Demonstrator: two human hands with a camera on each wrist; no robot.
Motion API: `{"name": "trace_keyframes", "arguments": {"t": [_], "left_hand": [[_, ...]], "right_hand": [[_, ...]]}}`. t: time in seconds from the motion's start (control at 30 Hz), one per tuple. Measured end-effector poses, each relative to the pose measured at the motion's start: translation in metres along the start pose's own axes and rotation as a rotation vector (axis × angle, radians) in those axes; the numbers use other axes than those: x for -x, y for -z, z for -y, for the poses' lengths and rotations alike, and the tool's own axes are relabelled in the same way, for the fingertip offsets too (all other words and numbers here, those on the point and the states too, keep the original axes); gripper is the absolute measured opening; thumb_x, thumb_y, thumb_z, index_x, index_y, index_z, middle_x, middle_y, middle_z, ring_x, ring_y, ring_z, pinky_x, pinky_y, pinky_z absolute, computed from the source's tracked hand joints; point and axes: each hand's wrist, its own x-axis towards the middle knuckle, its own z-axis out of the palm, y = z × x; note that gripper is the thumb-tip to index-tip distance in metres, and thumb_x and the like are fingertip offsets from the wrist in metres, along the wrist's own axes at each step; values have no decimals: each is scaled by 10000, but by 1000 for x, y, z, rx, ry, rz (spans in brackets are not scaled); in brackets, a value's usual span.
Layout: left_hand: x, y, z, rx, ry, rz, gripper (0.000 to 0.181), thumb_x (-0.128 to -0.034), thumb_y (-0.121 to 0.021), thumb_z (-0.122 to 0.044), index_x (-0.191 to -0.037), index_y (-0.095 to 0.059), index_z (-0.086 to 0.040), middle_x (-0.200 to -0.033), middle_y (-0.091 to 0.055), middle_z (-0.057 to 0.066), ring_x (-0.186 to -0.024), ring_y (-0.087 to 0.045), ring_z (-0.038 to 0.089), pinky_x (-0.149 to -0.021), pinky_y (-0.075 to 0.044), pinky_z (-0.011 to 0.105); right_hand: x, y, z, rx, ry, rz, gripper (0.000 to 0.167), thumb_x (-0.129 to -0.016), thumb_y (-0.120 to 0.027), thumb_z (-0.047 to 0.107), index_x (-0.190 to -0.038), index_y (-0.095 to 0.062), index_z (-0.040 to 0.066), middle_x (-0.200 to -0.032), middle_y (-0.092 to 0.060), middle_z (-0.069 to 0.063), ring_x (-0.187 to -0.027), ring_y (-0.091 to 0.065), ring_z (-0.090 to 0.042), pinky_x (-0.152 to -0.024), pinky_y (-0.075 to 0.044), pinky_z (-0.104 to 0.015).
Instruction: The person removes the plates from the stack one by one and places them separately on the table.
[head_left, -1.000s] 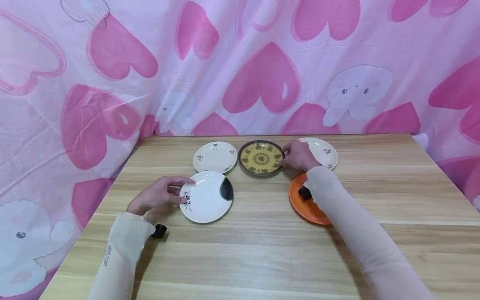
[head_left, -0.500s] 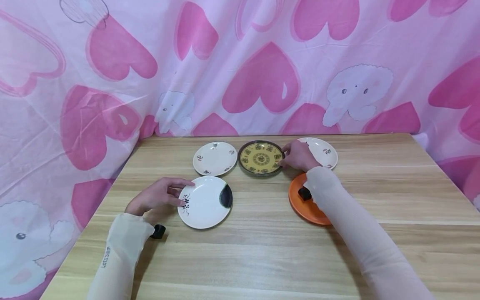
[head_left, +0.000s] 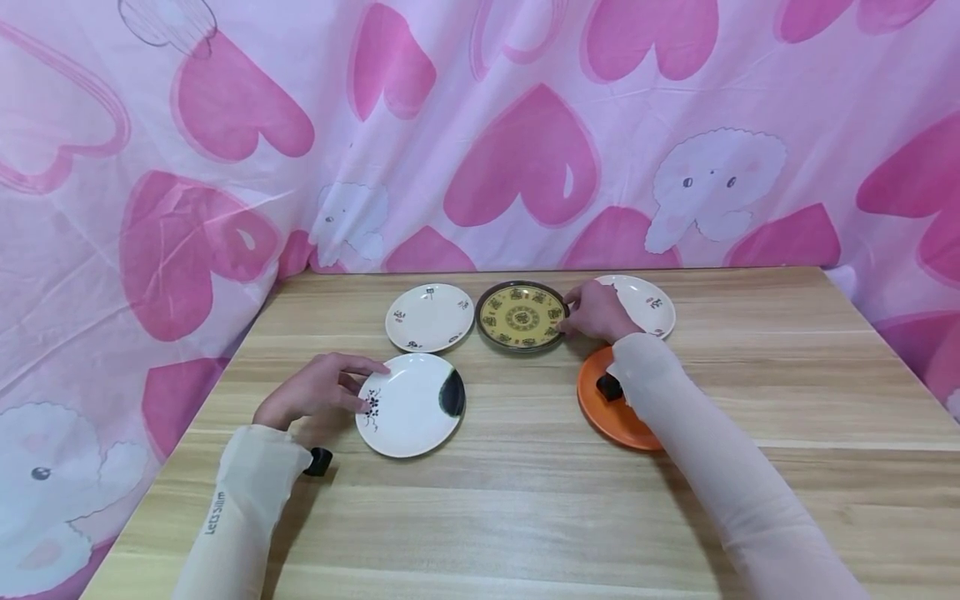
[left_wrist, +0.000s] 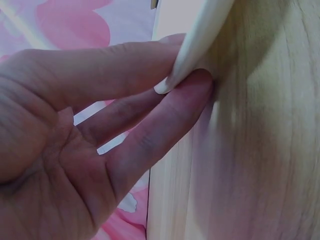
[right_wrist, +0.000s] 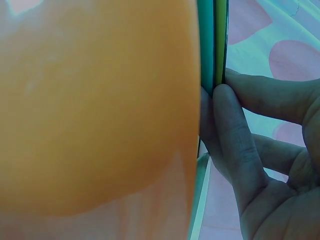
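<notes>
My left hand [head_left: 318, 390] pinches the left rim of a white plate [head_left: 412, 408] with a dark patch and small black flowers. In the left wrist view the plate's rim [left_wrist: 197, 42] sits between thumb and fingertips, close over the wood. At the back, my right hand [head_left: 597, 311] grips the right rim of a yellow plate [head_left: 522, 317] with a dark border. The right wrist view shows fingertips of the right hand [right_wrist: 260, 140] on both sides of that plate's edge [right_wrist: 220, 42]. An orange plate [head_left: 603, 417] lies under the right forearm, partly covered by the sleeve.
A white plate with small prints [head_left: 430, 318] lies back left, beside the yellow one. Another white plate [head_left: 648, 307] is back right, partly behind the right hand. A pink heart-patterned cloth [head_left: 525, 158] hangs behind the wooden table [head_left: 510, 517].
The white plate with the dark patch has come slightly nearer to me with the left hand on it, then stayed put. My right hand and the yellow plate have not moved.
</notes>
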Motion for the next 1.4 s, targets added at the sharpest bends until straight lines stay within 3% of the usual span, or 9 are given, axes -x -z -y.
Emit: {"name": "trace_keyframes", "arguments": {"t": [0.27,0.63,0.73,0.8,0.97,1.07,1.17,1.4], "left_hand": [[-5,1,-5,-103,36,-15,506,-763,-825,0,-1248,-683,-28,-1276,-676,213,-988,-727,305,-817,-616,389],[-8,5,-12,-147,78,4,526,-761,-806,34,-1266,-678,-41,-1262,-692,196,-967,-741,284,-842,-612,408],[-10,10,-19,-171,67,4,531,-765,-788,64,-1276,-666,-19,-1268,-684,217,-976,-745,319,-846,-612,423],[-14,13,-25,-183,47,-27,508,-773,-769,83,-1265,-665,5,-1247,-684,245,-973,-744,346,-834,-615,431],[-29,17,-38,-202,-62,-166,360,-846,-716,43,-1205,-687,28,-1163,-715,258,-951,-749,364,-829,-615,434],[-41,16,-45,-187,-107,-206,297,-894,-684,-5,-1190,-695,18,-1128,-733,238,-949,-752,346,-859,-608,431],[-54,13,-53,-144,-107,-200,286,-921,-669,-44,-1199,-691,17,-1107,-743,221,-962,-749,328,-869,-605,425],[-91,0,-72,12,-16,-101,344,-954,-639,-70,-1282,-634,34,-1141,-725,209,-990,-736,282,-850,-611,357]], "right_hand": [[0,1,0,-8,-9,1,552,-822,-793,149,-1318,-624,-24,-1060,-676,-169,-940,-558,-247,-817,-459,-330],[1,1,3,-8,-13,11,559,-823,-793,148,-1324,-618,-30,-1038,-678,-164,-908,-561,-239,-786,-457,-317],[0,1,3,-7,-12,11,563,-822,-796,152,-1325,-617,-27,-1043,-674,-164,-913,-556,-240,-789,-456,-317],[0,1,4,-4,-11,8,562,-823,-795,155,-1325,-619,-24,-1044,-673,-165,-916,-554,-242,-791,-457,-321],[0,2,4,-8,-22,12,561,-833,-789,152,-1335,-610,-23,-1079,-669,-173,-948,-555,-252,-827,-467,-344],[0,2,4,-13,-31,21,570,-839,-783,153,-1347,-596,-23,-1114,-662,-182,-977,-561,-265,-866,-480,-370],[-1,2,4,-14,-37,26,571,-842,-780,155,-1352,-590,-19,-1129,-661,-188,-992,-568,-275,-888,-486,-388],[-1,1,0,-2,-20,8,545,-825,-793,155,-1310,-620,-23,-1082,-681,-184,-951,-586,-258,-839,-484,-354]]}}
